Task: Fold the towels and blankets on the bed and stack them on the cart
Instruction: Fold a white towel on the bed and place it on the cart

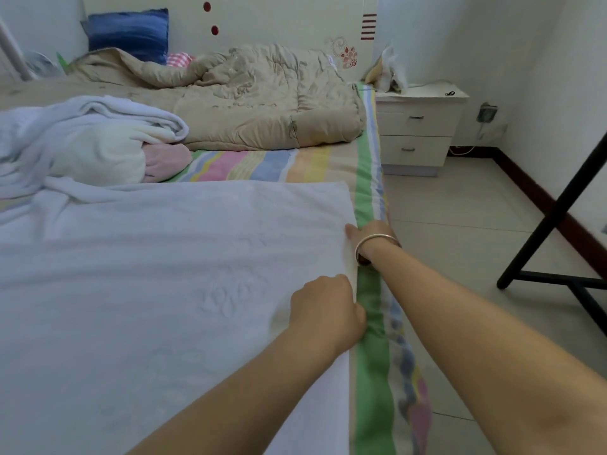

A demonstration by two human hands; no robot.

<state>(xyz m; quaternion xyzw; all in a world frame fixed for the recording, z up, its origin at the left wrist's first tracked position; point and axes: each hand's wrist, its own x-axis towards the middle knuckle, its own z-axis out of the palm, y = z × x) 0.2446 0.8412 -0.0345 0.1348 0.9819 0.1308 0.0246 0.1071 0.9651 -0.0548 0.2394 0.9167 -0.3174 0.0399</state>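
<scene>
A large white blanket (157,284) lies spread flat over the near part of the bed, its right edge running along the green stripe of the sheet. My left hand (328,310) grips that right edge with curled fingers. A little farther along the same edge, my right hand (368,234) with a bangle at the wrist pinches the blanket, its fingers mostly hidden under the fabric. A heap of white, cream and pink towels (98,146) sits at the left behind the blanket.
A beige quilt (249,100) is bunched near the headboard, with a blue pillow (131,34) behind it. The striped sheet (371,323) marks the bed's right edge. A white nightstand (417,129) and a black metal frame (558,224) stand on the tiled floor at right.
</scene>
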